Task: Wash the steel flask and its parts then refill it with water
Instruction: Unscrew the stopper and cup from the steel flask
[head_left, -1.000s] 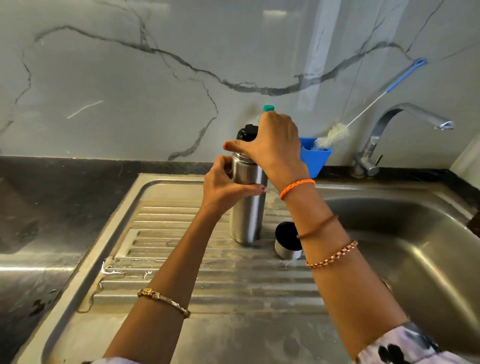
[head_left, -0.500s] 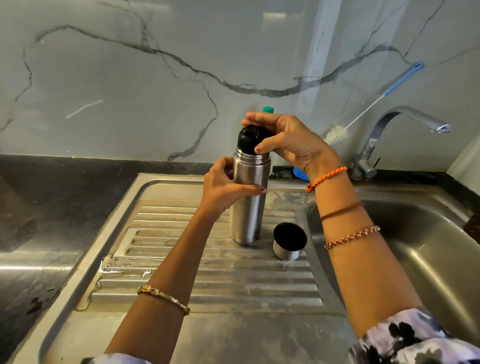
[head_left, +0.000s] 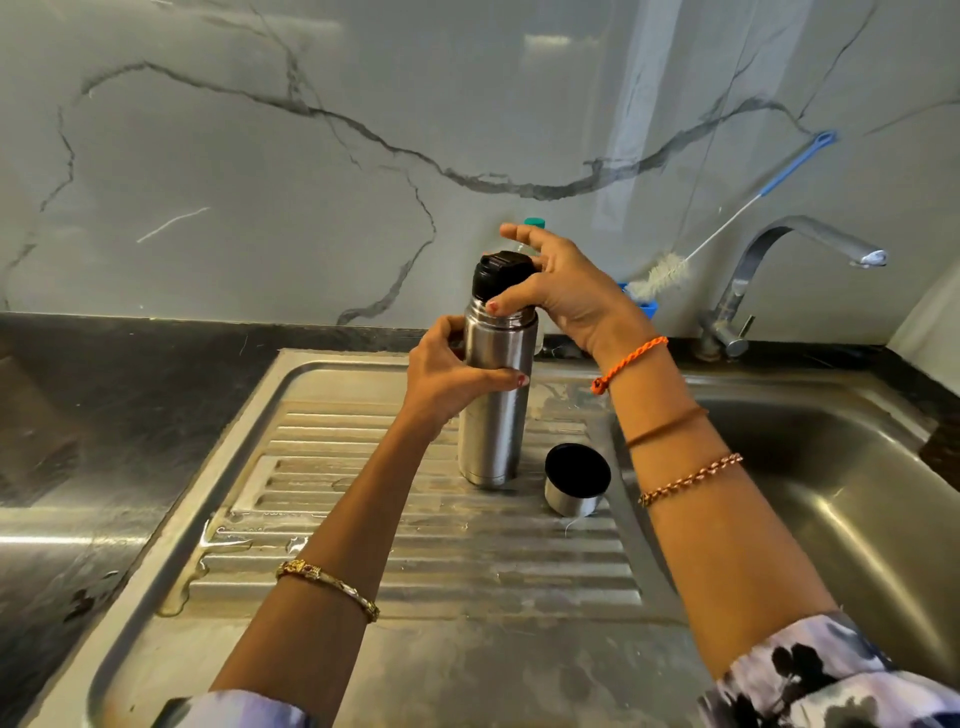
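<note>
Clearly the job is at an early stage, to judge by how things lie. Farthest left of the left hand runs a dark counter (head_left: 104, 415), and beneath that hand spreads the ribbed steel draining board (head_left: 441, 561), with a few wet patches near its left edge. The left hand (head_left: 452, 371) wraps round the upper body of the steel flask (head_left: 493, 405), thumb across the front, steadying it upright on the board. Directly above that grip, the right hand (head_left: 561, 291) has its thumb and fingers curled round the black stopper (head_left: 501, 273), which sits in the flask's neck; whether it is loosened cannot be told. A green-capped bottle (head_left: 535, 223) peeps out behind the right hand's fingers.

Below the right wrist, just beside the flask's base, the steel cup lid (head_left: 576, 480) stands on the board, mouth up and dark inside, so that part is already off. Right of the right forearm lies the sink basin (head_left: 857, 493). Beyond the right hand a bottle brush (head_left: 665, 273) leans against the marble wall from a blue holder (head_left: 647, 307), and the tap (head_left: 810, 244) shows no water running.

So one part is removed; the stopper is yet to come out, and the washing, rinsing and refilling all appear to remain.
</note>
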